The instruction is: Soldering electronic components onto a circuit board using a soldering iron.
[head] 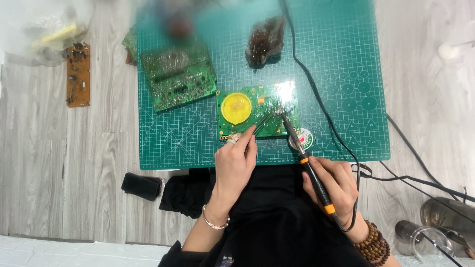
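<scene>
A green circuit board [247, 121] with a round yellow disc [236, 108] lies on the green cutting mat [198, 143]. My left hand [235, 160] grips thin tweezers [263, 120] whose tips reach the board's middle. In my right hand [336, 184] is a black soldering iron [309, 165] with orange rings, held like a pen. Its metal tip touches the board beside the tweezer tips, under a bright glare.
A second green circuit board [178, 76] lies at the mat's upper left, and a brown board [78, 74] sits on the grey wooden surface further left. A dark brown lump [264, 42] rests at the mat's top. A small round tin [303, 139], black cables [321, 104], a black case [142, 185] and glass jars [430, 240] lie around.
</scene>
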